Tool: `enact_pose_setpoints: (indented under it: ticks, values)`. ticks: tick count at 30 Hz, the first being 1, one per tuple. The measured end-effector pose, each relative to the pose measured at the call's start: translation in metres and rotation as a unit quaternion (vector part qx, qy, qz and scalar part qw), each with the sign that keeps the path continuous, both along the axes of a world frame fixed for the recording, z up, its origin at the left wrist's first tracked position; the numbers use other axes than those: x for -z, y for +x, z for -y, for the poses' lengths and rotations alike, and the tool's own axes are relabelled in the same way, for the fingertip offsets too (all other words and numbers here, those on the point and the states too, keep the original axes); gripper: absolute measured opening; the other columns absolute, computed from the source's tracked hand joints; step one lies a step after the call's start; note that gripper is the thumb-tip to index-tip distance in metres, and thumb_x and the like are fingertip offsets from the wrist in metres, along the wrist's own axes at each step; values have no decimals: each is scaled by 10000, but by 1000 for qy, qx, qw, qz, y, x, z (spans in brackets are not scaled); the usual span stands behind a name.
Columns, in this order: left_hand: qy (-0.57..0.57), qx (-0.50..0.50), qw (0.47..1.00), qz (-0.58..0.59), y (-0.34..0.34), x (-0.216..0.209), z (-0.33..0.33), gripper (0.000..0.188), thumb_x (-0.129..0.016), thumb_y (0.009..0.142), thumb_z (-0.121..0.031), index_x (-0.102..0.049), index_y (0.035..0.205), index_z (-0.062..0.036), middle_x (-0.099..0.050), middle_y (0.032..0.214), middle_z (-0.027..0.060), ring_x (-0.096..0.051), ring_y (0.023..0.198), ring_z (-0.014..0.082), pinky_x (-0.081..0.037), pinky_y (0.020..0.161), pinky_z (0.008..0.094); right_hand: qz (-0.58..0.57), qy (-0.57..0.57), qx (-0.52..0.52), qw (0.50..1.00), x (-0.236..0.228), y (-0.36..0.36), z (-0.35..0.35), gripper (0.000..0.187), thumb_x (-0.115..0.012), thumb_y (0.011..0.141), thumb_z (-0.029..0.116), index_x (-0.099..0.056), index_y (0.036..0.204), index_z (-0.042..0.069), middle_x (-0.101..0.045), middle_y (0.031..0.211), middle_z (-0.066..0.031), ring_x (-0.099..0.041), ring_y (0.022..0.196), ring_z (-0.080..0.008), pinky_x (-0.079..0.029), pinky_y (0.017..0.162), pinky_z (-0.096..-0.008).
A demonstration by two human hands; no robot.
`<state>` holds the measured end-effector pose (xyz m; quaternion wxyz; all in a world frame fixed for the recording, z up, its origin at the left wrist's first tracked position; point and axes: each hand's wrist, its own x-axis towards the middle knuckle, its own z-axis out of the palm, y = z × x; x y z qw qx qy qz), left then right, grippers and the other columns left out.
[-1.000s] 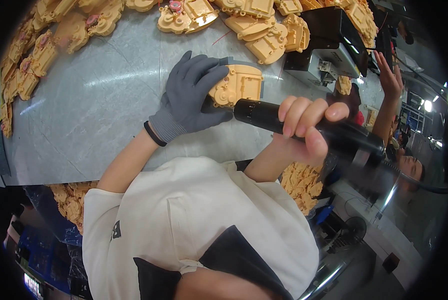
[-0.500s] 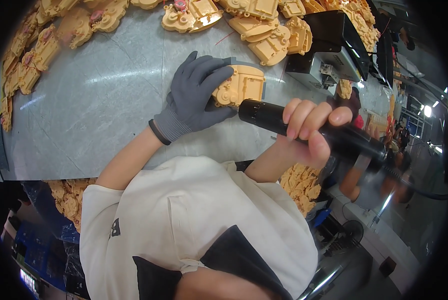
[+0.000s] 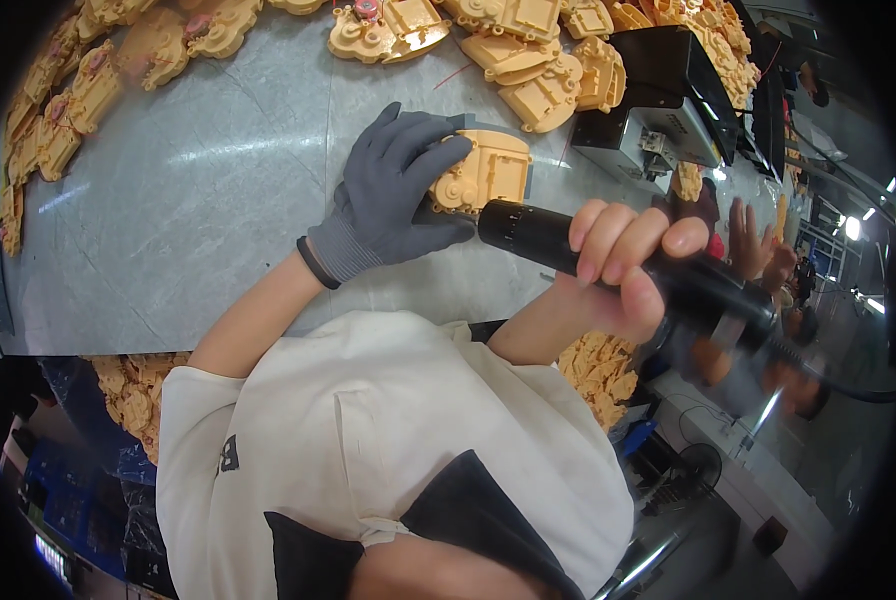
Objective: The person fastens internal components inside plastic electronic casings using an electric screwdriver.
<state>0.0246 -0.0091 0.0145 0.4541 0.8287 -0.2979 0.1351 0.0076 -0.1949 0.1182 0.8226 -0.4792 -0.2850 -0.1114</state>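
Observation:
My left hand [image 3: 388,195] wears a grey knitted glove and curls around the left side of a yellow-orange plastic housing [image 3: 500,165] with moulded round bosses and a square recess. Behind and under the housing, the edge of a dark grey block [image 3: 465,122] shows on the table. My bare right hand [image 3: 623,265] wraps around a black powered screwdriver [image 3: 538,230], its cable trailing off to the right. The tool's front end lies over the housing's lower right corner. Its bit is hidden from this angle.
Several matching yellow housings [image 3: 543,85] pile up along the far side and far left of the grey table [image 3: 198,210]. A black box-shaped screw feeder [image 3: 648,125] stands at the far right. More yellow parts [image 3: 598,375] sit below the table edge. A co-worker's hand [image 3: 748,240] shows at right.
My hands, the housing and the screwdriver hold almost the same place. At the right, the co-worker's hands have shifted and now appear raised.

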Motion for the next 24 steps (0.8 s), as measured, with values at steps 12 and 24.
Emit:
enact_pose_setpoints:
  ticks: [12, 24]
  values:
    - [-9, -5, 1000, 11, 1, 3, 1, 689, -770, 603, -341, -485, 1193, -129, -490, 1169, 93, -486, 1098, 276, -348, 992, 505, -11, -9, -3, 1000, 3, 3, -1, 396, -504, 735, -25, -369, 1101, 42, -492, 690, -91, -504, 549, -193, -433, 597, -368]
    - [-43, 12, 999, 27, 5, 2, 0, 648, -765, 605, -281, -500, 1168, -104, -501, 1133, 108, -505, 1053, 289, -399, 937, 466, -5, -62, -33, 998, -3, 8, -1, 395, -519, 725, -60, -375, 1079, 39, -512, 690, -98, -512, 546, -195, -442, 595, -370]
